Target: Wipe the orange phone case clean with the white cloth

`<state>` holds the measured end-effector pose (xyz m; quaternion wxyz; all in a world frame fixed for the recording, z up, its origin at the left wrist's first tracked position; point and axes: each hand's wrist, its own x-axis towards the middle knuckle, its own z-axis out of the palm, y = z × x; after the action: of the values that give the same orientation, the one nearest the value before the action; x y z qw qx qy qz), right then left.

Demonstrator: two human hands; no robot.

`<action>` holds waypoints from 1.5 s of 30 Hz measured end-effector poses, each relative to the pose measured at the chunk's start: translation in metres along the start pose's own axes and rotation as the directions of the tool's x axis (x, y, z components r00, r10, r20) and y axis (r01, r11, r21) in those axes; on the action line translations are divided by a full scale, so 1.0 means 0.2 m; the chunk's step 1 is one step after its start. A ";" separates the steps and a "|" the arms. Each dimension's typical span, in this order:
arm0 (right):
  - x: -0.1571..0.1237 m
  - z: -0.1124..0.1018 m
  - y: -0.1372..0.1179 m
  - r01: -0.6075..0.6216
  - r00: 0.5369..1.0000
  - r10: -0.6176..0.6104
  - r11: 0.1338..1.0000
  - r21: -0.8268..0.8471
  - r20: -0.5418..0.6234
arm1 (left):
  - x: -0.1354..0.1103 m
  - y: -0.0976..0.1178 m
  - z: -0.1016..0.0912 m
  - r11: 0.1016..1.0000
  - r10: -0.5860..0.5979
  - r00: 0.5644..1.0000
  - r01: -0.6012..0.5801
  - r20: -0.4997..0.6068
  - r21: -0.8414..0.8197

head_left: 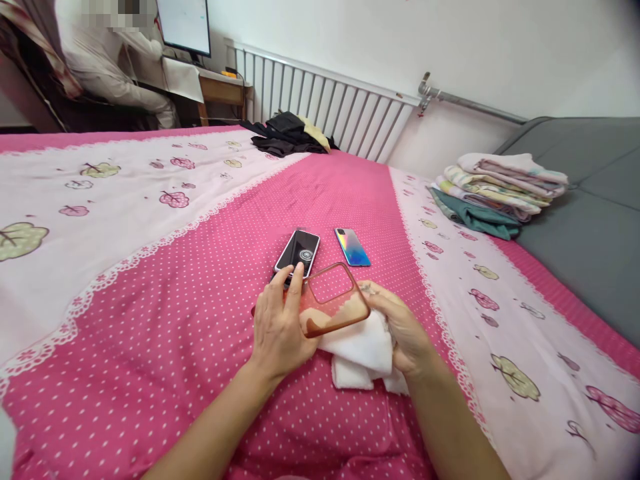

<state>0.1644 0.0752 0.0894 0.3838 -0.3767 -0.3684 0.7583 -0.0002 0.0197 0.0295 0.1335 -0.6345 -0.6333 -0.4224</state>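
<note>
My left hand [280, 327] grips the left edge of a clear phone case with a brown rim [334, 300], held just above the pink dotted bedsheet [200, 320]. My right hand [403, 330] is closed on a folded white cloth [363, 353] and rests against the case's right side. Just beyond the case lies a black phone [299, 252] with a ring mark on it. An iridescent blue phone [352, 247] lies to its right.
A stack of folded cloths [495, 190] sits at the bed's right edge beside a grey sofa [590, 220]. Dark clothes [287, 133] lie at the far edge near a white radiator [330, 100]. A person in white [110, 67] sits at a desk at the far left.
</note>
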 end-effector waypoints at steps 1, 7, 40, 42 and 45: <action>0.00 0.00 0.00 0.012 1.000 -0.012 1.000 0.000 -0.012 | 0.00 0.00 0.00 1.000 0.001 1.000 -0.001 0.002 -0.002; -0.02 0.00 -0.03 0.094 0.992 -0.097 0.995 -0.044 -0.077 | 0.00 0.00 0.00 1.000 -0.009 1.000 0.010 0.011 -0.029; -0.04 -0.04 0.00 0.420 0.847 -0.531 0.647 -0.637 0.019 | 0.02 0.00 -0.01 0.993 -0.083 0.996 0.085 0.036 -0.076; -0.03 -0.04 0.00 0.413 0.848 -0.530 0.657 -0.630 0.004 | 0.01 0.00 -0.01 0.994 -0.077 0.996 0.079 0.033 -0.081; -0.02 -0.04 0.01 0.384 0.883 -0.469 0.747 -0.543 -0.022 | 0.01 0.00 -0.01 0.994 -0.052 0.998 0.055 0.028 -0.093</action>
<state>0.1725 0.0724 0.0857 0.4577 -0.4305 -0.6054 0.4885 -0.0019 0.0205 0.0314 0.0844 -0.6281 -0.6314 -0.4469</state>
